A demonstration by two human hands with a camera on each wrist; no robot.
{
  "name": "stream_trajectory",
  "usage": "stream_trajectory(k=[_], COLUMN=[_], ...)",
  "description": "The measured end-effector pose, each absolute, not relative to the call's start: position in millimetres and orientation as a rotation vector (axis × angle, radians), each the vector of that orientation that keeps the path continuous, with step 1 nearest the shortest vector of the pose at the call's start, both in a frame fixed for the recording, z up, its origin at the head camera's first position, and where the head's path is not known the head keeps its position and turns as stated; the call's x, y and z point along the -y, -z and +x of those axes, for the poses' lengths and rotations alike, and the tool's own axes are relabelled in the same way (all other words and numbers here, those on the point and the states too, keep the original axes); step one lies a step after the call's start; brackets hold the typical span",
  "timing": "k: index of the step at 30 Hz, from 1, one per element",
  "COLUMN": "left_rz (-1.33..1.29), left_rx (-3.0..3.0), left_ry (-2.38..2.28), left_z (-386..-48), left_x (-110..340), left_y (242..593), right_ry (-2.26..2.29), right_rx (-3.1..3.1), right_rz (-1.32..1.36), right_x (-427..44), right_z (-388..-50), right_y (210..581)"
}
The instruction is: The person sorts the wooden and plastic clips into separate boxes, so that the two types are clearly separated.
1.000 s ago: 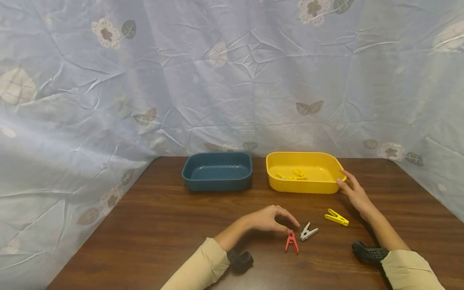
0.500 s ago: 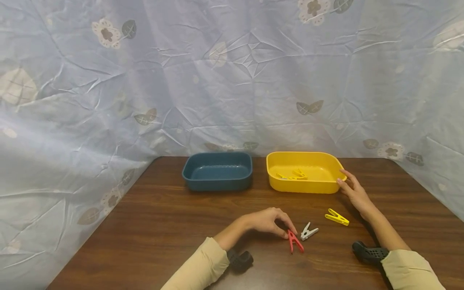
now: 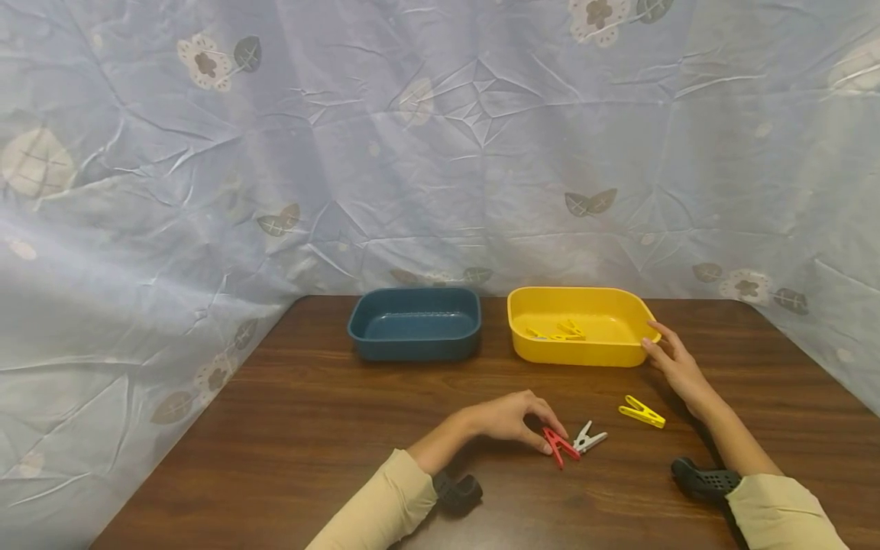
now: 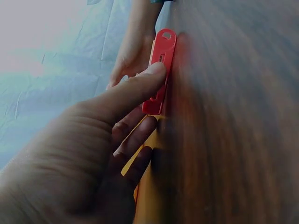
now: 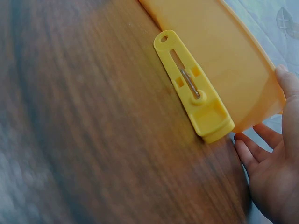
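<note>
My left hand (image 3: 512, 418) holds a red clothespin (image 3: 561, 446) between thumb and fingers, low over the table. In the left wrist view its thumb presses the side of the red clothespin (image 4: 161, 70); the fingertips behind are partly hidden. A white clothespin (image 3: 588, 438) lies just right of the red one. My right hand (image 3: 681, 374) rests at the right corner of a yellow basin (image 3: 584, 353), touching it with fairly straight fingers. Near that hand a yellow clothespin (image 5: 194, 88) lies on the table. Several yellow clothespins (image 3: 567, 330) are inside the yellow basin.
A dark blue basin (image 3: 415, 350) stands left of the yellow one. Black devices sit at both wrists, one by the left cuff (image 3: 458, 495) and one by the right cuff (image 3: 704, 479). A patterned curtain (image 3: 440, 153) hangs behind the wooden table (image 3: 275, 443).
The left thumb and fingers have closed in around the red clothespin, which has turned and shifted slightly right toward the white one. The right hand stays at the yellow basin's corner.
</note>
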State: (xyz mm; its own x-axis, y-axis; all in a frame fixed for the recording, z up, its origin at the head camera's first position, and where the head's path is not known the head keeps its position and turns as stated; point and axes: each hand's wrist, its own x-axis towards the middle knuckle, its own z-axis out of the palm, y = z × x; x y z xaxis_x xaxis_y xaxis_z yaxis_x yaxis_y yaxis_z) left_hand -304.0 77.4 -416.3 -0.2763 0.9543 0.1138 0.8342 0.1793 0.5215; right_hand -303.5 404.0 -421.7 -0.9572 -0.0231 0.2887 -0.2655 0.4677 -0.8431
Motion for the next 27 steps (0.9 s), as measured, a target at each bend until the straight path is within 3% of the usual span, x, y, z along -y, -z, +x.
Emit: stream_trajectory(k=[27], left_rz=[1.586], left_rx=[-2.221], left_ry=[-0.84], left_z=[-305.0], left_x=[-73.5], left_y=[412.7], right_ry=[-1.499], right_rx=[2.477], right_rz=[0.253], right_x=[-404.2], right_z=[-303.6], right_y=[422.3])
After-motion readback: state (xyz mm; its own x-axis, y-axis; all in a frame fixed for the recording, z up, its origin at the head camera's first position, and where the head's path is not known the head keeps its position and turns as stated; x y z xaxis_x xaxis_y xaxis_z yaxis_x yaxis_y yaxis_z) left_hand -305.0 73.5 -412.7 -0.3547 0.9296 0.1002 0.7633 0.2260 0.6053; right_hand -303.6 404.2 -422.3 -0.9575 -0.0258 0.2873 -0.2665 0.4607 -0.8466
